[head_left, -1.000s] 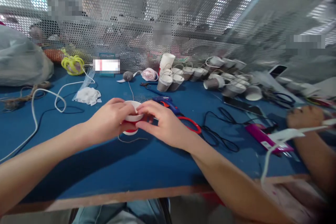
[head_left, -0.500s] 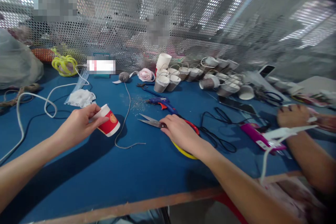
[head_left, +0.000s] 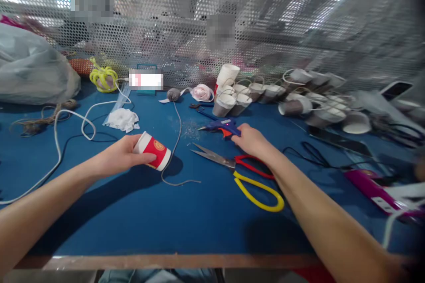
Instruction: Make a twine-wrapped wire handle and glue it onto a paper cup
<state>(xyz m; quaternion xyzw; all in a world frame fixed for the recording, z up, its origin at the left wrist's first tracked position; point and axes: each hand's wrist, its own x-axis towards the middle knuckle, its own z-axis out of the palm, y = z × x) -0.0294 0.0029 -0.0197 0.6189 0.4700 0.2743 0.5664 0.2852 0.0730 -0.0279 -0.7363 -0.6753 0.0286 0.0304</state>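
Observation:
A red and white paper cup [head_left: 157, 150] lies tilted in my left hand [head_left: 131, 155], its base pointing right, with my fingers closed round it. My right hand [head_left: 254, 140] is wrapped round the handle of a blue hot glue gun [head_left: 217, 125] with an orange trigger; the nozzle points left. Below that hand, scissors [head_left: 229, 162] with one red and one yellow handle rest on the blue table [head_left: 186, 225], blades partly apart. A thin grey cord [head_left: 179, 128] runs from a small ball of yarn [head_left: 173, 94] down past the cup.
Several grey-wrapped cups with handles [head_left: 226, 104] stand along the back, beside a pink ribbon roll [head_left: 202, 92]. White cloth pieces [head_left: 122, 119] and a white cable [head_left: 88, 117] lie at left. At right are a phone [head_left: 338, 139] and a purple power strip [head_left: 368, 190].
My right hand has left the scissors and moved up to grip the glue gun's handle. My left hand still holds the cup. The view has turned leftward.

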